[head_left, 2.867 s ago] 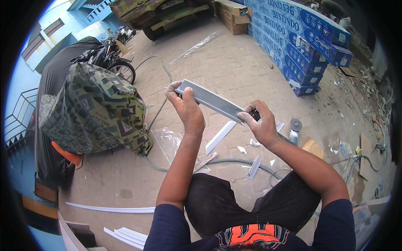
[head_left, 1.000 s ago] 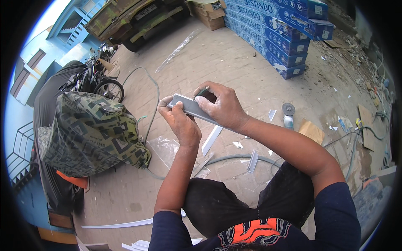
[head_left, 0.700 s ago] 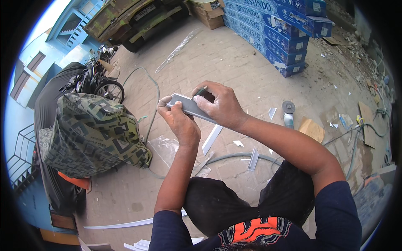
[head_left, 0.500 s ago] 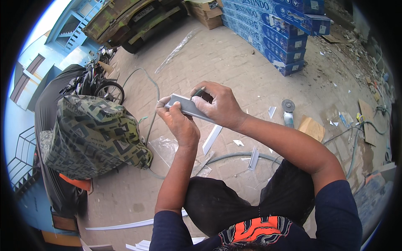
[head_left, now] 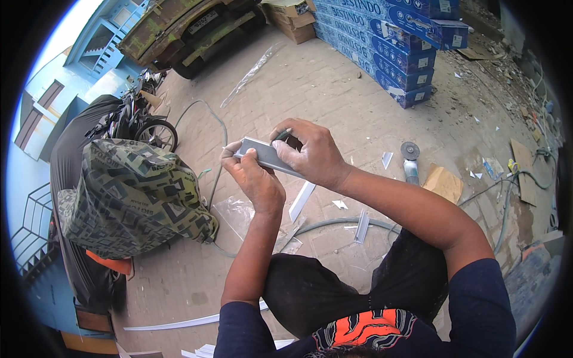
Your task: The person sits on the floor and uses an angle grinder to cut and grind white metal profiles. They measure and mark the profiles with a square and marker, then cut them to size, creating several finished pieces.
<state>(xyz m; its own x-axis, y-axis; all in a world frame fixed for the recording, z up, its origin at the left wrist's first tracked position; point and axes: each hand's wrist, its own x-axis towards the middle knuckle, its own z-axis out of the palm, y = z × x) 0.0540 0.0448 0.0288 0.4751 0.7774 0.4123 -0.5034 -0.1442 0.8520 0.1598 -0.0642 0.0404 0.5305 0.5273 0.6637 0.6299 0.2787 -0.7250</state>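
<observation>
My left hand (head_left: pixel 250 176) grips the left end of a short profile strip (head_left: pixel 259 151) with a grey face and white edge, its thumb pressed on the face. My right hand (head_left: pixel 313 155) is closed around a small dark green object (head_left: pixel 280 136) that I cannot make out clearly, with its thumb and that object at the strip's upper edge. The strip's right part is hidden under my right hand. Below them on the paving lie a long white strip (head_left: pixel 301 200) and a short white offcut (head_left: pixel 362 227).
An angle grinder (head_left: pixel 410 170) stands on the paving (head_left: pixel 310 83) beside brown paper (head_left: pixel 444 182). Hoses (head_left: pixel 376 222) cross the ground. A camouflage-covered shape (head_left: pixel 125 191) and motorbikes (head_left: pixel 155 132) are at left, a truck (head_left: pixel 167 33) at back, stacked blue boxes (head_left: pixel 406 83) at right.
Since the earliest frame, my right hand has moved left and up along the strip toward my left hand, and both hands are lower. In the last second they have shifted slightly left.
</observation>
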